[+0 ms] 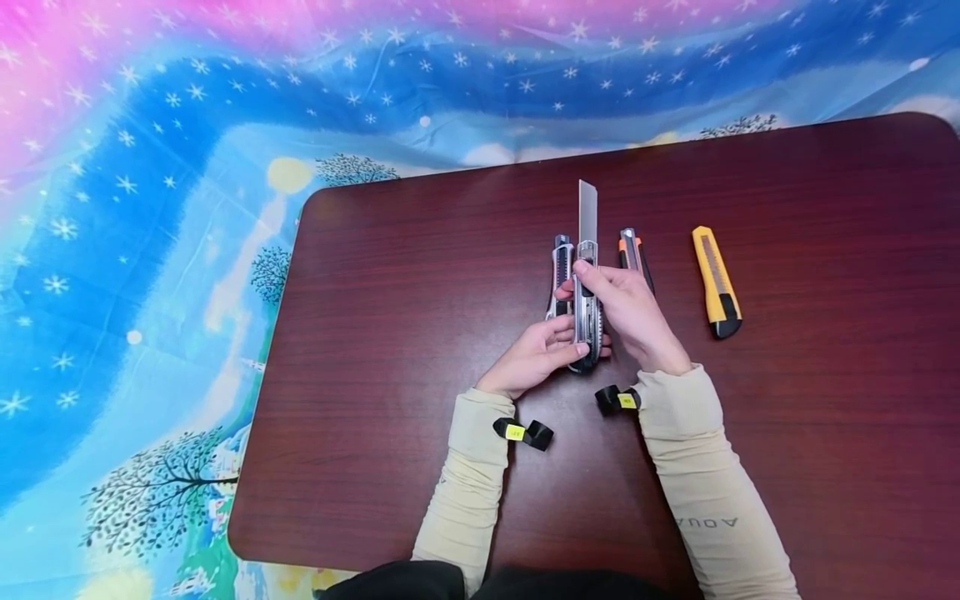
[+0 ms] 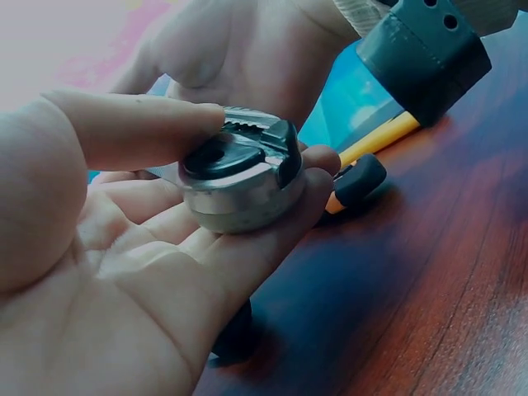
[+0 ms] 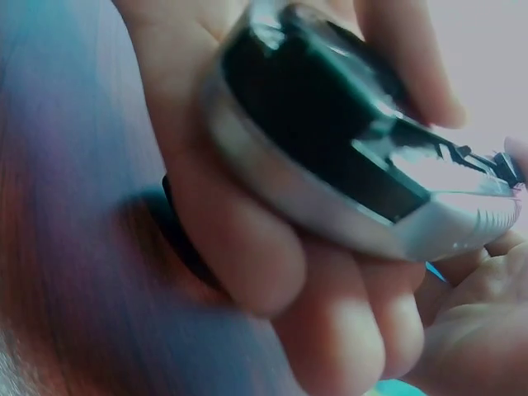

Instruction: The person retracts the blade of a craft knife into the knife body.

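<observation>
Both hands hold a silver and black utility knife (image 1: pixel 588 321), its broad blade (image 1: pixel 588 210) extended and pointing away toward the far edge of the table. My left hand (image 1: pixel 534 357) grips the handle's rear end, thumb on top and fingers underneath; the left wrist view shows the knife's rounded butt (image 2: pixel 243 190) lying across those fingers. Farther up, my right hand (image 1: pixel 636 315) pinches the handle, with the thumb on its upper face near the slider. The knife's dark rear end (image 3: pixel 305 107) fills much of the right wrist view.
Just left of the held knife lies another silver and black cutter (image 1: pixel 562 265), partly hidden. An orange and black cutter (image 1: pixel 632 248) lies behind the right hand. Farther right is a yellow cutter (image 1: pixel 716 279) on the dark wooden table (image 1: pixel 390 333). A patterned cloth (image 1: pixel 187 208) hangs behind.
</observation>
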`<act>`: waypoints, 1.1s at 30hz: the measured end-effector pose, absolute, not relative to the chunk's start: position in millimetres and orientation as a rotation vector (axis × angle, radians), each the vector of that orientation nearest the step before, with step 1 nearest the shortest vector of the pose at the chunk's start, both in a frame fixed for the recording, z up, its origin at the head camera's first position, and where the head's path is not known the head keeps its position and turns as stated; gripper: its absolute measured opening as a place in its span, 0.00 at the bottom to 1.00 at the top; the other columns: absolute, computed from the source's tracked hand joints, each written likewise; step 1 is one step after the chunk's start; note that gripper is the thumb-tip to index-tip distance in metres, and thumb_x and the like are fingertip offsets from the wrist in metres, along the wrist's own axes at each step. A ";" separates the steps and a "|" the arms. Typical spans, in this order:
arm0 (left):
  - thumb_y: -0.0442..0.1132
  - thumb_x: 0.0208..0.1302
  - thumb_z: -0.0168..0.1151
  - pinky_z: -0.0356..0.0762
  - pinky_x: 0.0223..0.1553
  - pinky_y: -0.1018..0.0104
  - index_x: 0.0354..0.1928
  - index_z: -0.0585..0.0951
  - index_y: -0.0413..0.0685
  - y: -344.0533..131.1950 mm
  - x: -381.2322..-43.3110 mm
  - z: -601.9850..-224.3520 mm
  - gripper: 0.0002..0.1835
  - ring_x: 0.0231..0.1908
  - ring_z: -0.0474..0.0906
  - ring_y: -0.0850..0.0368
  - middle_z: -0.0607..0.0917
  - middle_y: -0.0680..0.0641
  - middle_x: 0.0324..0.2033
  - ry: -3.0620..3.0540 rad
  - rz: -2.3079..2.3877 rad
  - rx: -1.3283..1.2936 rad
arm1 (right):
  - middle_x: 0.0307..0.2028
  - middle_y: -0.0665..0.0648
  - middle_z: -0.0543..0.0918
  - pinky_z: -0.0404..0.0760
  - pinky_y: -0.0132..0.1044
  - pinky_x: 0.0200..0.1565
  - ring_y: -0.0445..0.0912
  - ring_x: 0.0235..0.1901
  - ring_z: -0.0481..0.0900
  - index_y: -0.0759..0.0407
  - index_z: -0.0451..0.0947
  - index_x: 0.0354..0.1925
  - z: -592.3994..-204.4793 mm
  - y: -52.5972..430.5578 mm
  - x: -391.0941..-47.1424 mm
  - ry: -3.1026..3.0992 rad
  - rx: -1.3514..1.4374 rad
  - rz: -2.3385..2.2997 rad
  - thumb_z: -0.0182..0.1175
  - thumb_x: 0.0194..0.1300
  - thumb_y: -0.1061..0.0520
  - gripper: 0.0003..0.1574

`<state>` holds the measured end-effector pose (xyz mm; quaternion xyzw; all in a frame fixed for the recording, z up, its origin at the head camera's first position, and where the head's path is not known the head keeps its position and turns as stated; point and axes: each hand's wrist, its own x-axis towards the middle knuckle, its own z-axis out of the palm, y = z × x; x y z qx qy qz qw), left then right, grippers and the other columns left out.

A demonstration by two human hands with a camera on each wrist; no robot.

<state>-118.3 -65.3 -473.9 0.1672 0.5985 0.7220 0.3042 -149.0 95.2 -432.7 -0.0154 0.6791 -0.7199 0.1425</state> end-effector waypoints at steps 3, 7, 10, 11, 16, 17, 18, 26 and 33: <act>0.27 0.70 0.50 0.78 0.53 0.74 0.64 0.67 0.30 -65.9 -118.5 -475.2 0.22 0.58 0.72 0.31 0.77 0.25 0.55 1.575 1.928 0.455 | 0.29 0.47 0.88 0.80 0.26 0.39 0.41 0.37 0.83 0.61 0.83 0.36 -432.4 95.0 -148.5 1.942 -0.066 -2.101 0.54 0.71 0.44 0.23; 0.27 0.70 0.50 0.78 0.52 0.74 0.64 0.67 0.30 -66.2 -118.7 -476.0 0.22 0.59 0.72 0.31 0.77 0.25 0.55 1.565 1.942 0.469 | 0.30 0.47 0.88 0.78 0.26 0.43 0.39 0.38 0.81 0.60 0.83 0.36 -431.8 95.3 -148.2 1.932 -0.081 -2.117 0.54 0.71 0.45 0.21; 0.28 0.70 0.50 0.78 0.53 0.74 0.64 0.67 0.30 -66.3 -118.9 -477.0 0.22 0.59 0.72 0.32 0.77 0.25 0.55 1.564 1.951 0.470 | 0.31 0.46 0.88 0.76 0.27 0.46 0.39 0.41 0.80 0.62 0.82 0.38 -431.2 95.6 -148.1 1.934 -0.100 -2.110 0.54 0.71 0.46 0.21; 0.28 0.70 0.50 0.78 0.53 0.74 0.64 0.66 0.30 -66.2 -119.0 -477.3 0.22 0.59 0.72 0.32 0.77 0.25 0.55 1.562 1.955 0.468 | 0.32 0.46 0.88 0.76 0.26 0.47 0.39 0.42 0.80 0.63 0.82 0.39 -430.9 95.7 -148.0 1.938 -0.108 -2.103 0.54 0.71 0.46 0.21; 0.28 0.70 0.49 0.77 0.54 0.74 0.64 0.66 0.30 -66.7 -119.2 -477.9 0.22 0.59 0.72 0.32 0.77 0.25 0.55 1.548 1.961 0.469 | 0.34 0.47 0.88 0.76 0.27 0.47 0.40 0.44 0.79 0.66 0.82 0.42 -431.1 96.1 -148.0 1.906 -0.129 -2.100 0.54 0.71 0.46 0.23; 0.28 0.70 0.49 0.77 0.53 0.74 0.64 0.66 0.30 -66.8 -119.3 -477.9 0.22 0.59 0.72 0.32 0.76 0.25 0.55 1.543 1.963 0.466 | 0.34 0.47 0.88 0.76 0.27 0.47 0.40 0.44 0.79 0.65 0.82 0.42 -431.1 96.0 -147.9 1.895 -0.129 -2.107 0.55 0.71 0.46 0.23; 0.28 0.70 0.49 0.77 0.53 0.74 0.64 0.66 0.30 -66.9 -119.2 -477.8 0.22 0.59 0.71 0.32 0.76 0.25 0.55 1.539 1.964 0.465 | 0.35 0.48 0.88 0.76 0.27 0.47 0.40 0.44 0.79 0.65 0.83 0.42 -431.2 96.0 -147.9 1.885 -0.128 -2.113 0.55 0.71 0.46 0.23; 0.26 0.70 0.49 0.78 0.55 0.72 0.63 0.66 0.27 -65.9 -119.2 -477.4 0.21 0.59 0.71 0.31 0.76 0.23 0.54 1.550 1.982 0.436 | 0.38 0.50 0.88 0.76 0.27 0.48 0.41 0.46 0.80 0.65 0.82 0.45 -431.5 95.4 -147.6 1.818 -0.161 -2.155 0.57 0.70 0.49 0.20; 0.27 0.70 0.48 0.78 0.56 0.70 0.63 0.66 0.26 -64.8 -119.9 -478.7 0.21 0.59 0.72 0.31 0.76 0.23 0.55 1.545 2.007 0.416 | 0.39 0.49 0.88 0.76 0.26 0.51 0.40 0.47 0.80 0.68 0.81 0.48 -432.1 95.7 -148.1 1.785 -0.188 -2.179 0.58 0.70 0.52 0.20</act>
